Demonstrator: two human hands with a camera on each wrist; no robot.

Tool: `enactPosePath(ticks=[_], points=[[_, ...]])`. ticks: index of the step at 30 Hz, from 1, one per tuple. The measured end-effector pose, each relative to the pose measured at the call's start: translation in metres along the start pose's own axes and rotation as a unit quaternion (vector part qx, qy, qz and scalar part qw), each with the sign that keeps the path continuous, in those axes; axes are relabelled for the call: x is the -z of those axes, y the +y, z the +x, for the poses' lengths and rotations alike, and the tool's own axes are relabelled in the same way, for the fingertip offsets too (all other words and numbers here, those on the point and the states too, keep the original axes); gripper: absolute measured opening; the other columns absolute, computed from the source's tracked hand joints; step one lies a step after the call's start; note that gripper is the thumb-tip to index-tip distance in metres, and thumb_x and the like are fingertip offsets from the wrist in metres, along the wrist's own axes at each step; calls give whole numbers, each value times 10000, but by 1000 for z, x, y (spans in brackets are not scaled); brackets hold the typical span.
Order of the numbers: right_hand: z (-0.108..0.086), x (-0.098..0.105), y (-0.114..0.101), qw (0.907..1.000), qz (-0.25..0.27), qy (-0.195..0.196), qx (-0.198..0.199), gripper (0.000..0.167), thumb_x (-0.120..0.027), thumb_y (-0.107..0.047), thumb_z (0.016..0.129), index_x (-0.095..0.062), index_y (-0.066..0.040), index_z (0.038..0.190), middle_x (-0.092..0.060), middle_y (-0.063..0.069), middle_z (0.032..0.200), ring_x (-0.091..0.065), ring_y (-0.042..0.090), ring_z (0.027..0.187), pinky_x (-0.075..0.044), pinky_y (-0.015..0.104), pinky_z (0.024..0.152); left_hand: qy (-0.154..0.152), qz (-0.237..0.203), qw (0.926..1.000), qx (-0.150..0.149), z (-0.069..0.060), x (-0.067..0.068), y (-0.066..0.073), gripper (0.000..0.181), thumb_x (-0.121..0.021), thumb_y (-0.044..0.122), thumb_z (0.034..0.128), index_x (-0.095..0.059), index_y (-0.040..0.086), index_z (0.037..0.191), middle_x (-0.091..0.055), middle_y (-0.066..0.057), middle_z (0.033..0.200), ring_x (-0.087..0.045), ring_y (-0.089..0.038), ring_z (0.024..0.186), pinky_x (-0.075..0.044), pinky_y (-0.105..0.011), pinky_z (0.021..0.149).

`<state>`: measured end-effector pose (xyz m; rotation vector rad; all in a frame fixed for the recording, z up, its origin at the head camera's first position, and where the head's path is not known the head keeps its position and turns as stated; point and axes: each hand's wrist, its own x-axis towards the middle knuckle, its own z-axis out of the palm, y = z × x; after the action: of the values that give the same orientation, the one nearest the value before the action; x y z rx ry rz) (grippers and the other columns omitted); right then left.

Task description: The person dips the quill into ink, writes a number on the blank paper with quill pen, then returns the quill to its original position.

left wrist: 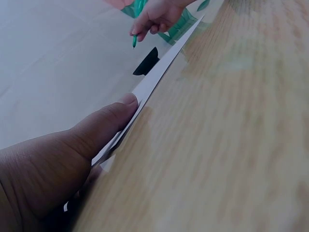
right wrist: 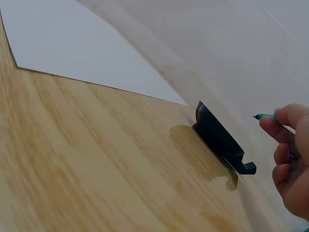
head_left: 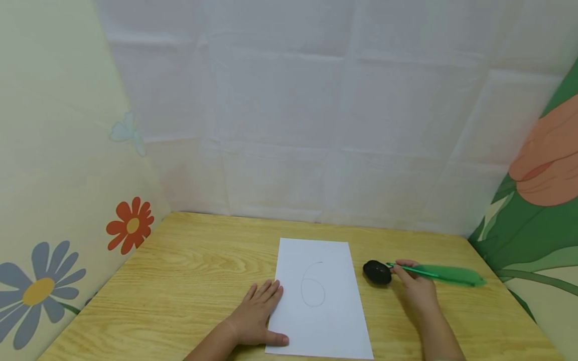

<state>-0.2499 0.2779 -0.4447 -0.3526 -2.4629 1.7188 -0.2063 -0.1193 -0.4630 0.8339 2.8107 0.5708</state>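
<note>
A sheet of white paper (head_left: 336, 323) lies on the table with a thin pencil-like line on it, shaped like a 6. My left hand (head_left: 254, 317) rests flat at its left edge, fingers straight and thumb (left wrist: 108, 118) on the paper. To the right of the sheet, my right hand (head_left: 420, 293) pinches a slim green pen with a green feather (head_left: 456, 275) at its far end. In the right wrist view the dark pen tip (right wrist: 259, 116) points left, off the paper. Beside that hand sits a glossy black rounded object (head_left: 377, 273) with a small hooked end (right wrist: 248, 168); its kind is unclear.
The wood-grain table (head_left: 203, 265) meets a creased white cloth (head_left: 289, 125) at the back. A flower-patterned panel (head_left: 54, 150) stands on the left, and a green and orange one (head_left: 542, 220) on the right.
</note>
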Motion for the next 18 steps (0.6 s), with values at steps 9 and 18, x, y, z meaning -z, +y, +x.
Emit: enactPosePath(ticks=[9,18], points=[[-5,-5,3,9947,395,128,937,379,-587,-202,993,-554,67,1258,-668,-259,914,-563,-129,907,-448,64,823,-36,-54,10000,-9,-1,1,1,1112,-685,685,756,-276,-5,1526,-212,-175,1625,-160,-372,1513,-89,-614,1203],[-13,-3,-12,9946,462,-12,929,432,-584,-92,982,-474,112,1346,-609,-341,915,-582,-154,874,-489,84,719,-25,-127,9999,2,-1,1,1,1108,-690,676,757,-273,-3,1527,-205,-171,1628,-159,-370,1514,-84,-616,1203]])
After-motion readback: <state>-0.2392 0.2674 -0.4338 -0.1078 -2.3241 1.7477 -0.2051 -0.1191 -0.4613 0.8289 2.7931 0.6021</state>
